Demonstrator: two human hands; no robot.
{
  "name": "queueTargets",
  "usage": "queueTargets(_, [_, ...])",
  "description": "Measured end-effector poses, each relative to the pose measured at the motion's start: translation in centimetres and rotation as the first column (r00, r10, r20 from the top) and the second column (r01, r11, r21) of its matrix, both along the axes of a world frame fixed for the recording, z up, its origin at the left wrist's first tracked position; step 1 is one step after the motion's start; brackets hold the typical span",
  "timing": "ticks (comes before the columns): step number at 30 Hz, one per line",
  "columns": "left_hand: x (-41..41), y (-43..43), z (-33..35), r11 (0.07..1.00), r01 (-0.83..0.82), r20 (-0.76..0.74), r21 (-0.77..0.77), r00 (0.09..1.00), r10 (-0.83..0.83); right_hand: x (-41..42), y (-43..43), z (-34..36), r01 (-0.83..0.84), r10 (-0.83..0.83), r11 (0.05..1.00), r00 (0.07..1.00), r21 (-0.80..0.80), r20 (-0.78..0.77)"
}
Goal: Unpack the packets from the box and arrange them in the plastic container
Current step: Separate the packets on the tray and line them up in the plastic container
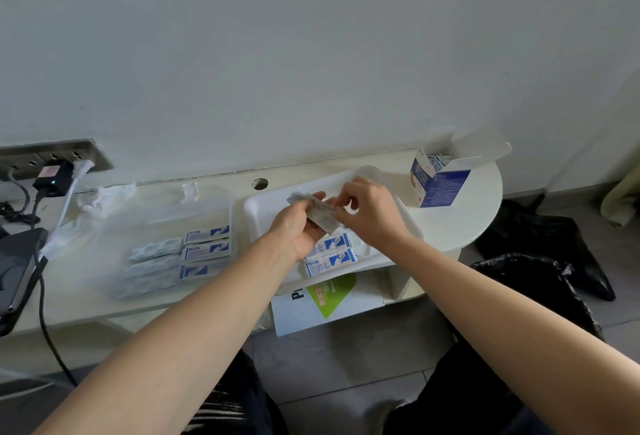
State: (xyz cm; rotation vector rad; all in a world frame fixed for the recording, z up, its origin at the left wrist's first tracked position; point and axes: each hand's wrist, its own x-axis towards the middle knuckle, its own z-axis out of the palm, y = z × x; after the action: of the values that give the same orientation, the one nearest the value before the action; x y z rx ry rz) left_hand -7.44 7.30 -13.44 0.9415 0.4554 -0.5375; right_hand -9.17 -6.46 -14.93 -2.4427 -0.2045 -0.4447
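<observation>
Two hands are held close together above a white tray [258, 216]. A small stack [322, 220] of packets is gripped in the left hand [298, 232], fingers curled round it, and its upper edge is pinched by the right hand [367, 209]. Whether one packet is being peeled off or the stack squared cannot be told. The box [441, 185] stands open at the far right, well apart from the hands, with more packets seen in its mouth. The clear container [194, 208] lies left of the tray, and rows [206, 251] of packets are already laid in its near half. Loose packets [330, 256] lie on the tray under the hands. The step in hand is judged to be sorting, between unpacking and placing. Next, the stack must be carried left and set flat beside the rows, aligned with them.
</observation>
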Motion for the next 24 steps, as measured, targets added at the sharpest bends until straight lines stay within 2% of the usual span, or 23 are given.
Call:
queueTargets(2, [-0.3,-0.1,0.2,0.994,-0.018,-0.013,-0.104,1.000,0.016,-0.2,0.7,-0.2,-0.028,0.025,0.995,0.999,-0.100,-0.031])
queueTargets(4, [-0.5,0.0,0.4,0.981,-0.011,0.005,-0.196,1.000,0.012,-0.3,1.3,0.0,-0.025,0.020,0.995,0.998,-0.097,-0.055])
queueTargets(6, [-0.7,0.2,0.3,0.975,0.004,0.026,-0.222,1.000,0.002,-0.2,1.5,0.1,-0.021,0.017,0.998,0.998,-0.060,-0.063])
queueTargets(10, [-0.7,0.1,0.3,0.995,-0.024,0.063,-0.092,0.998,0.030,-0.1,1.0,0.5,-0.013,0.032,0.990,0.990,0.143,-0.134])
queueTargets(12, [-0.6,0.2,0.2,0.999,-0.036,0.089,-0.038,0.995,0.039,-0.1,0.9,0.6,0.038,0.043,0.947,0.968,0.318,-0.247])
queueTargets(14, [-0.6,0.2,0.2,0.999,0.008,0.124,0.038,0.992,-0.012,0.1,0.6,0.5,0.082,0.112,0.901,0.905,0.427,-0.411])
queueTargets(16, [-0.7,0.3,0.1,0.990,0.072,0.170,0.119,0.981,-0.092,0.1,0.5,0.2,0.041,0.170,0.915,0.862,0.401,-0.477])
queueTargets(18, [-0.8,0.5,0.0,0.967,0.088,0.256,0.238,0.955,-0.150,0.0,0.1,0.1,0.002,0.137,0.951,0.892,0.308,-0.431])
queueTargets(20, [-0.9,1.3,-0.7,0.892,0.037,0.346,0.451,0.914,-0.213,-0.3,-0.4,0.0,-0.011,0.067,0.988,0.928,0.153,-0.367])
queueTargets(22, [-1.0,2.4,-1.8,0.736,-0.030,0.393,0.676,0.860,-0.326,-0.7,-0.7,-0.3,-0.053,0.047,0.999,0.934,-0.006,-0.355])
queueTargets(24, [-1.2,3.4,-2.9,0.560,-0.008,0.337,0.828,0.806,-0.487,-1.2,-0.6,-0.9,-0.097,0.040,0.987,0.925,-0.132,-0.379])
